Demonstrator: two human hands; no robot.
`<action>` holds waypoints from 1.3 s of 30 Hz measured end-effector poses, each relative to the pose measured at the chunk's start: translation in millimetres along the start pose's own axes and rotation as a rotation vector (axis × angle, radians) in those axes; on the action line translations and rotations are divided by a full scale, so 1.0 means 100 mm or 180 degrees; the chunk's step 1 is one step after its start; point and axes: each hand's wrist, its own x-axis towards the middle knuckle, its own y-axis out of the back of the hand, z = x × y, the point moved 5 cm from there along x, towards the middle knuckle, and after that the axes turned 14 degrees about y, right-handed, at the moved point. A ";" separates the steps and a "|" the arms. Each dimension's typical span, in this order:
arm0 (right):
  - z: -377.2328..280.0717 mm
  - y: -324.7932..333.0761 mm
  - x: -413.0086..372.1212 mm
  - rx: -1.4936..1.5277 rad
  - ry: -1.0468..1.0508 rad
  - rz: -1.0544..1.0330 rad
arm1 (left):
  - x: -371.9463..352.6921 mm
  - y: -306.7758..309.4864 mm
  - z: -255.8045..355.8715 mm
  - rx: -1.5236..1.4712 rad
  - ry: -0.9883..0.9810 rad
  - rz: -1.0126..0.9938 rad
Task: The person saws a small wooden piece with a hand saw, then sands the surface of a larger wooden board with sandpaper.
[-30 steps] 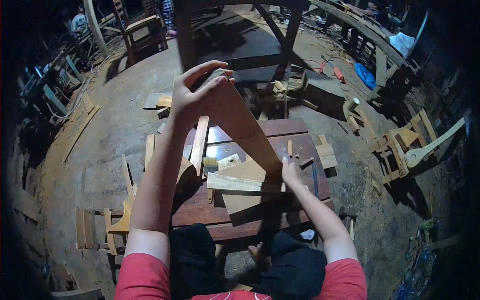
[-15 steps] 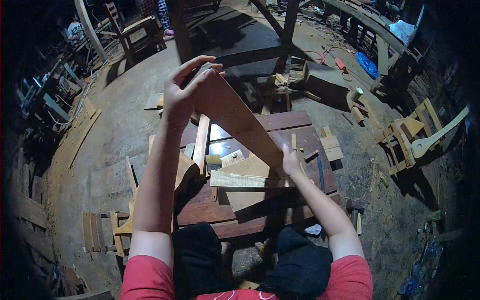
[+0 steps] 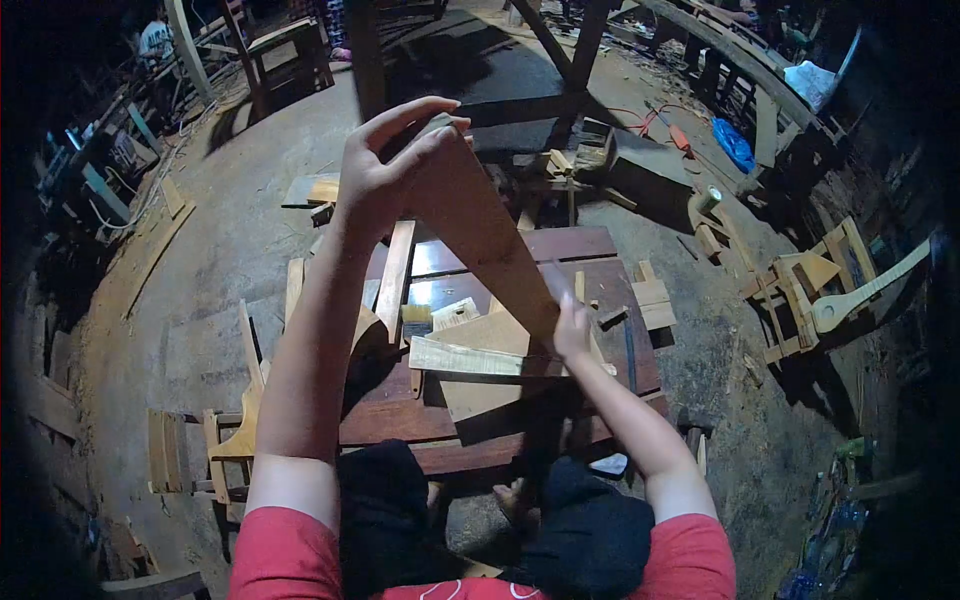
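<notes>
My left hand (image 3: 385,172) is raised and grips the upper end of a long brown wooden board (image 3: 475,225) that slopes down to the right. My right hand (image 3: 573,325) holds the board's lower end, just above a low dark wooden table (image 3: 400,415). A pale flat strip of wood (image 3: 470,358) lies across the table under the board. Beside it are a tan wood panel (image 3: 490,335) and a narrow slat (image 3: 396,280).
Small wood blocks (image 3: 655,300) sit at the table's right edge. A curved chair part (image 3: 240,430) and slats lie on the dirt floor at left. A small wooden frame (image 3: 800,290) and a pale curved piece (image 3: 875,285) stand at right. Heavy table legs (image 3: 365,60) rise ahead.
The board and both hands stay in nearly the same pose; my view shifted slightly. The right hand slid a little along the board's lower end.
</notes>
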 end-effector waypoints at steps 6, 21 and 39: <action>-0.07 -0.04 0.21 0.0108 -0.0542 0.0314 | 0.05 -0.11 0.01 0.0228 -0.0261 0.0023; -0.33 0.05 0.13 -0.0377 0.0371 -0.0046 | 0.02 -0.16 0.07 0.0152 -0.0176 0.0109; -0.83 -0.12 0.58 0.0023 -0.0351 -0.0084 | 0.03 -0.14 0.08 0.0281 -0.0049 0.0372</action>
